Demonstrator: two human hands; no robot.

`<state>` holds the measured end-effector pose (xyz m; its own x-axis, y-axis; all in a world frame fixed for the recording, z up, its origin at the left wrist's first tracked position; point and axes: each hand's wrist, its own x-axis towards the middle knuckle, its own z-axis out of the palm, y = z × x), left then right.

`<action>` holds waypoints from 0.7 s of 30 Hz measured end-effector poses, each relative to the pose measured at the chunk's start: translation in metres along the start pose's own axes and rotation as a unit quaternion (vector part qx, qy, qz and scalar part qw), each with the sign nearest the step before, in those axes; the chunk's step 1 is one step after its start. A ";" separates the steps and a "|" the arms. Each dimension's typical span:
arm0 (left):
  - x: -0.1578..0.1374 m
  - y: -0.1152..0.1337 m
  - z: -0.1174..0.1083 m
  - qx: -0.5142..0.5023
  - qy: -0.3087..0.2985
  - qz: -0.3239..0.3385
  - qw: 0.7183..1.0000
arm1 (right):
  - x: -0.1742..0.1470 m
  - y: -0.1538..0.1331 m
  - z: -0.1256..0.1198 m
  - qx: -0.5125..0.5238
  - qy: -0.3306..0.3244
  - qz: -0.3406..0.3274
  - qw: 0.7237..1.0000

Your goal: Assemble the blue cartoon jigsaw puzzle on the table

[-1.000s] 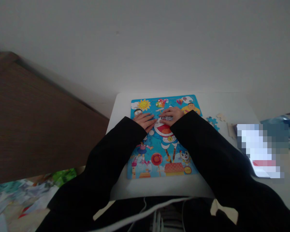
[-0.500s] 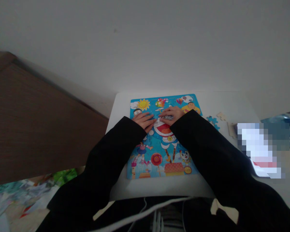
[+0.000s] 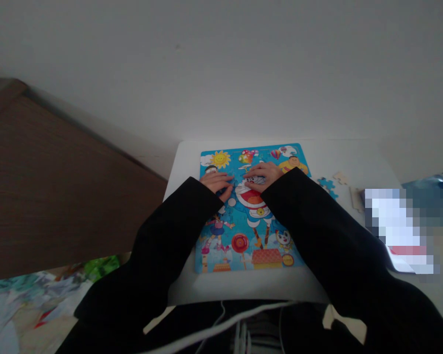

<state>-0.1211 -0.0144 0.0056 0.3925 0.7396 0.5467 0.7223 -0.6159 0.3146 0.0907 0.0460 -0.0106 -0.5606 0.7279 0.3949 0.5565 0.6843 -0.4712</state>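
A blue jigsaw puzzle (image 3: 239, 221) with cartoon figures lies on the white table, most of its picture fitted together. My left hand (image 3: 217, 185) rests over its upper left part, fingers stretched towards the middle, with nothing seen in them. On the big blue-and-white cat figure's head lies my right hand (image 3: 264, 175). Its fingers and thumb are apart, and the printed eyes show in the gap between them. What lies beneath both palms is hidden. Right of the board is a loose blue puzzle piece (image 3: 328, 187), partly behind my right sleeve.
Pale, face-down puzzle pieces (image 3: 340, 178) lie at the table's right, beside a pixelated phone-like object (image 3: 398, 231). A brown wooden panel (image 3: 70, 187) stands at the left. A white cable (image 3: 221, 324) crosses near my lap. The wall rises behind the white table (image 3: 182, 157).
My left hand has drawn back slightly to the left, leaving a wider gap between the hands. The fingers of my right hand have parted a little, showing more of the printed eyes.
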 end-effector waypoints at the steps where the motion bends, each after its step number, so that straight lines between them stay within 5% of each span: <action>1: 0.001 0.001 -0.001 0.001 0.001 0.001 1.000 | 0.000 0.000 0.000 -0.001 0.003 -0.001 1.000; 21: -0.001 -0.005 0.004 -0.010 -0.007 0.038 0.999 | 0.003 -0.010 -0.001 -0.001 -0.003 0.030 1.000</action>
<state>-0.1229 -0.0112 0.0000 0.4536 0.6948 0.5581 0.6787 -0.6752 0.2889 0.0846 0.0416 -0.0039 -0.5294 0.7671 0.3622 0.5903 0.6398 -0.4921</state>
